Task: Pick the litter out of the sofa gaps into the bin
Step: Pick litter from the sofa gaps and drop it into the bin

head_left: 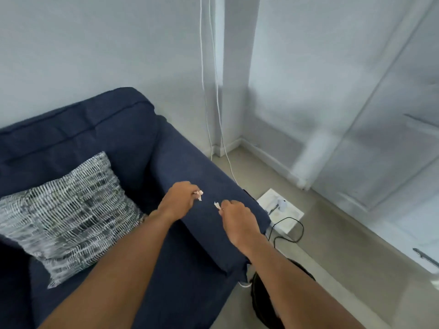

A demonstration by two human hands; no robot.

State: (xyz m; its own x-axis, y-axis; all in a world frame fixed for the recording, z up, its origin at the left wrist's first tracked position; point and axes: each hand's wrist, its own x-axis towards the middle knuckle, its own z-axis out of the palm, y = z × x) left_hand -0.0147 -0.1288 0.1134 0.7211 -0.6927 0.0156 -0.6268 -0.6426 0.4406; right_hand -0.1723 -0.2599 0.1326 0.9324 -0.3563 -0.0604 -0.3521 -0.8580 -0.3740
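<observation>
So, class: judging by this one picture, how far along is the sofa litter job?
Midway, it seems. Done: scraps are already picked up. In hand: the left hand pinches a pale scrap and the right hand another, both over the sofa arm. Left: dropping them into the dark bin on the floor below; nothing shows the gaps are cleared.

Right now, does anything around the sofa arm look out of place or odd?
Yes. The left hand and right hand each pinch a small pale paper scrap over the navy fabric sofa arm, not yet binned. On the floor, a looped black cable trails by a flat white box.
</observation>
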